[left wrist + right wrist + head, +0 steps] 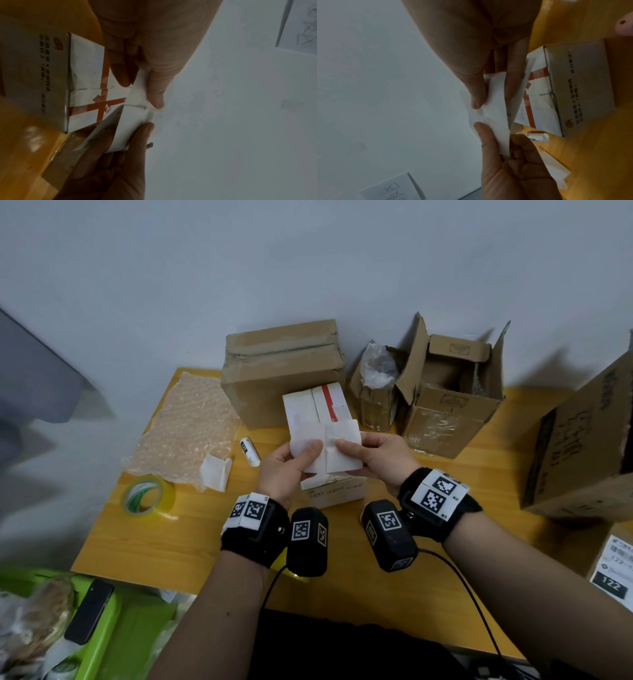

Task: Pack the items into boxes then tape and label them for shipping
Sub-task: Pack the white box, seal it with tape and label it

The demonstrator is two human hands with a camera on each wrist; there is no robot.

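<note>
Presently both hands, left and right, pinch a creased white paper label above the small white red-taped box; advise peeling its backing evenly, avoiding tears.

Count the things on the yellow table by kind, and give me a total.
Brown cardboard boxes: 5
White box with red tape: 1
Clear tape roll: 1
Bubble wrap sheet: 1
White marker: 1
Paper sheets: 2
Total: 11
</note>
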